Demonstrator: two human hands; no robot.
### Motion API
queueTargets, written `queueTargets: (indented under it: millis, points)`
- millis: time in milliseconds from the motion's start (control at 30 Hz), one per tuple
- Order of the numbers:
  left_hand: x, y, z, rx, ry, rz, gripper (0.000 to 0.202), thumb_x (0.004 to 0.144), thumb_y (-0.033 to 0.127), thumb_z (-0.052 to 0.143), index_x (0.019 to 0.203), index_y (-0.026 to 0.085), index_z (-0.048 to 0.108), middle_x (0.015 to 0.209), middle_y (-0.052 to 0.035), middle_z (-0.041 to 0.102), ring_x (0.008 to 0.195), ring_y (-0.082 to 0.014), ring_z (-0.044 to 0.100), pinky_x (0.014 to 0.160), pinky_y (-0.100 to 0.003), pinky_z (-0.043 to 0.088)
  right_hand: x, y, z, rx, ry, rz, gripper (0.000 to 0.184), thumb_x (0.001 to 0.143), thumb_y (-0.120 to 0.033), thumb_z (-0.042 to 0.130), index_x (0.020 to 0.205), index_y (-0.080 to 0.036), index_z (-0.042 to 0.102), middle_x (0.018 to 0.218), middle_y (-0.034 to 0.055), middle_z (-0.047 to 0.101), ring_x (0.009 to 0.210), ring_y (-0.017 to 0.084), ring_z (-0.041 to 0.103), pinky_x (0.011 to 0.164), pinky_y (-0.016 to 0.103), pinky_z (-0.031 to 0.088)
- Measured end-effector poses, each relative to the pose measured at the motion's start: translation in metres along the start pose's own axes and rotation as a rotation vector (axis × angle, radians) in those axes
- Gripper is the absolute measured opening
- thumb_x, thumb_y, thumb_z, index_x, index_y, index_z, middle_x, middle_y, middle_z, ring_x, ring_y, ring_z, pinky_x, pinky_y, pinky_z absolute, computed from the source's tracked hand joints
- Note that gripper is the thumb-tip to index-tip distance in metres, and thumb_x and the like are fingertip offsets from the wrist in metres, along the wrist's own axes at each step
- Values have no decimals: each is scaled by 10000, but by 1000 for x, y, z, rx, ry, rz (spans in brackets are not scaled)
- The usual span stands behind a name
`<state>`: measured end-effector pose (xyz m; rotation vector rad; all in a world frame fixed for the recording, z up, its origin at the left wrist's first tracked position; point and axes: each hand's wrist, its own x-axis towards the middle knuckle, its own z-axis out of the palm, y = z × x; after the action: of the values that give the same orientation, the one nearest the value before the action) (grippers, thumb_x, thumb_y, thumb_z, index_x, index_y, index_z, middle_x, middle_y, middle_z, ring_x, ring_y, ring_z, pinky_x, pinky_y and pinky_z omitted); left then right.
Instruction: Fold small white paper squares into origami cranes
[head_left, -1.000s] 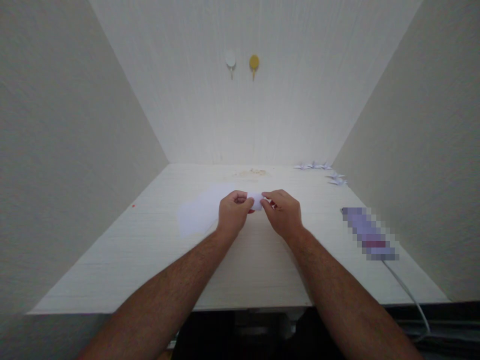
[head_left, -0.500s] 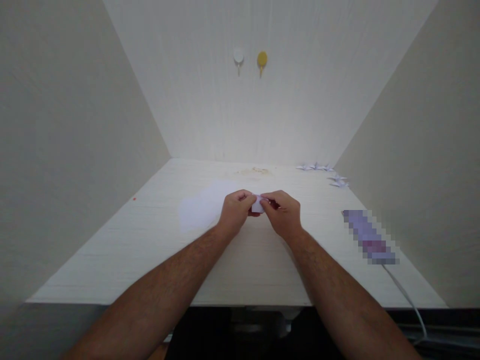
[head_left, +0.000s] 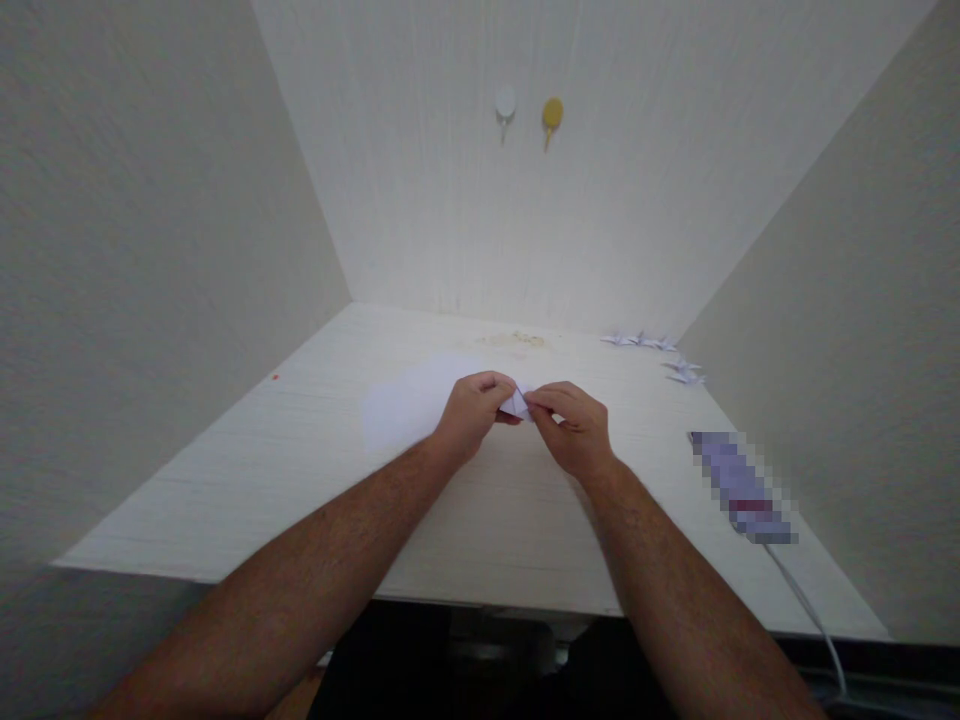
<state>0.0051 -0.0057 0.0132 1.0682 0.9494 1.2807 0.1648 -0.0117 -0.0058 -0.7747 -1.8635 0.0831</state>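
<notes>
A small folded piece of white paper (head_left: 515, 403) is held between my two hands above the middle of the table. My left hand (head_left: 477, 405) pinches its left side, thumb on top and fingers beneath. At its right edge, the thumb and forefinger of my right hand (head_left: 574, 420) are closed on the paper. A crease runs across the visible face; the fingers cover the rest. Left of my left hand, white paper sheets (head_left: 405, 405) lie flat on the table.
Several folded paper cranes (head_left: 637, 341) stand in the back right corner of the white table (head_left: 300, 480). A pixelated flat device (head_left: 739, 485) with a white cable (head_left: 806, 605) lies at the right. White (head_left: 505, 100) and yellow hooks (head_left: 553, 111) are on the back wall.
The folded paper has turned in my fingers and now shows an angled, creased face. My right fingers have shifted along its right edge. The whole view has tilted slightly.
</notes>
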Motion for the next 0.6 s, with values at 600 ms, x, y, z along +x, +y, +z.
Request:
queueTargets:
  millis: [600]
  points:
    - [4, -6, -4, 235, 8, 90, 172, 713, 302, 668, 698, 134, 635, 615, -13, 650, 546, -114, 601, 504, -216, 512, 8, -3, 3, 697, -60, 893, 220, 663, -280, 722, 837, -162, 658, 601, -20, 606, 520, 108, 540, 386, 200, 419]
